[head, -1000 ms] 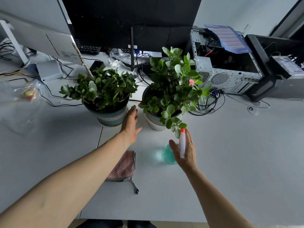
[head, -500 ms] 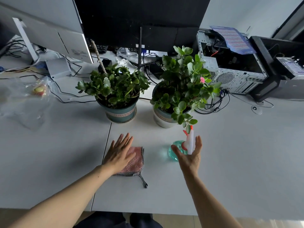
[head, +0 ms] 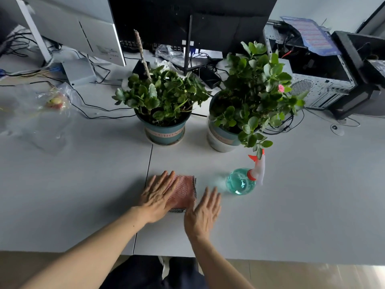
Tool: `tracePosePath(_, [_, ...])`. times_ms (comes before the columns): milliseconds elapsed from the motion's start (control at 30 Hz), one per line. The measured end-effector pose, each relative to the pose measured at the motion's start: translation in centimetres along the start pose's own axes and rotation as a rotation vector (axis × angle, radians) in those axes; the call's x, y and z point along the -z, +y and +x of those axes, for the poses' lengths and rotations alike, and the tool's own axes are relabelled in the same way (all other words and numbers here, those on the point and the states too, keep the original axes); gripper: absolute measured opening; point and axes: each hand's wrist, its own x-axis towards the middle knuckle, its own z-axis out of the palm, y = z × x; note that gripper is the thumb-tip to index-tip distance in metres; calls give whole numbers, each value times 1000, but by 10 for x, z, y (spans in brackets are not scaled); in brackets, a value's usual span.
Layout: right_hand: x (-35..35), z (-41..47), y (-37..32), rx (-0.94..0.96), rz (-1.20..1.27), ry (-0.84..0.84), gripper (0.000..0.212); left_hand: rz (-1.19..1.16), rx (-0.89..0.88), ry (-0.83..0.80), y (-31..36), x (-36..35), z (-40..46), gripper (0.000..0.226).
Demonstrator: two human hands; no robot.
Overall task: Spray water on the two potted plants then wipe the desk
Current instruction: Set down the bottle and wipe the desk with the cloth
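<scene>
The left hand (head: 159,197) is laid flat, fingers spread, on the pink cloth (head: 183,192) on the desk (head: 291,215), the right hand (head: 203,213) is held open just beside it, the spray bottle (head: 242,181) is left standing behind, and beyond it both potted plants (head: 164,105) (head: 250,97) are seen.

Pale grey-white desk (head: 83,184), with a dark seam between two panels passing under the left hand (head: 158,197). Far ahead of that hand stands a big black monitor (head: 187,9) on a thin stand. A white-backed monitor (head: 68,28) is further left, with a small grey box (head: 78,73) below it and loose black cables (head: 93,109). Far ahead-right of the right hand (head: 203,215) is an open grey metal computer case (head: 312,80) with a pale wall (head: 323,7) behind. Tan floor (head: 312,274) shows below the desk edge. Soft, even light.
</scene>
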Motion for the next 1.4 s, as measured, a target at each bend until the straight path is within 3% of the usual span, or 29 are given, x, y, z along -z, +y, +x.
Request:
tracePosePath(133, [-11, 19, 1, 446, -275, -190, 62, 32, -34, -4, -5, 2, 4, 68])
tracePosePath(267, [-14, 39, 6, 548, -406, -283, 66, 84, -86, -12, -16, 2, 7, 73])
tracePosePath(733, [0, 107, -7, 548, -447, -273, 63, 145, -103, -28, -19, 35, 75, 75])
tracePosePath(900, [1, 112, -19, 552, -402, -201, 63, 32, -77, 141, -6, 34, 77, 71])
tracePosePath(1000, [0, 98, -17, 610, -306, -185, 60, -13, -70, 140, 2, 20, 69, 72])
tracePosePath(1133, [2, 98, -7, 560, -283, -194, 65, -11, -79, 80, 7, 21, 80, 70])
tracePosePath(1400, [10, 120, 1, 331, -250, -31, 62, 68, -196, -11, 35, 43, 131, 64])
